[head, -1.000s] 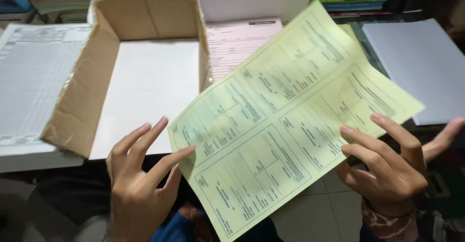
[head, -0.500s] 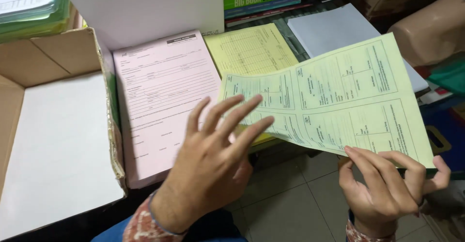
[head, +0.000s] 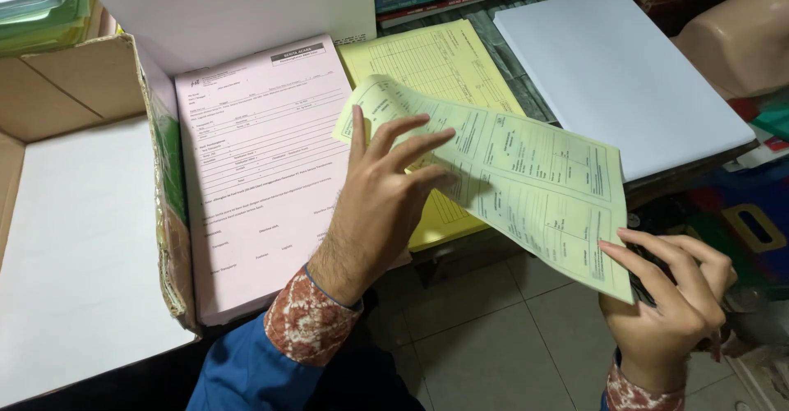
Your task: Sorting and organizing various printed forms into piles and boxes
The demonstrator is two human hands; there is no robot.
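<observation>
Fingers of the left hand lie spread on a green form, held over yellow and pink stacks; the right hand pinches its lower corner.

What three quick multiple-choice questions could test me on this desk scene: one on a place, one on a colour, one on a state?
1. Where does the pink form stack lie?
A. inside the cardboard box
B. between the cardboard box and the yellow form stack
C. on the floor

2. What colour is the held sheet?
A. pale yellow-green
B. blue
C. pink

3. How is the held sheet?
A. crumpled into a ball
B. lying flat on a stack
C. lifted, gripped by the right hand, left hand spread on it

Answers: 1 B, the pink stack sits between them. 2 A, its tint shows. 3 C, it hangs above the floor.
</observation>
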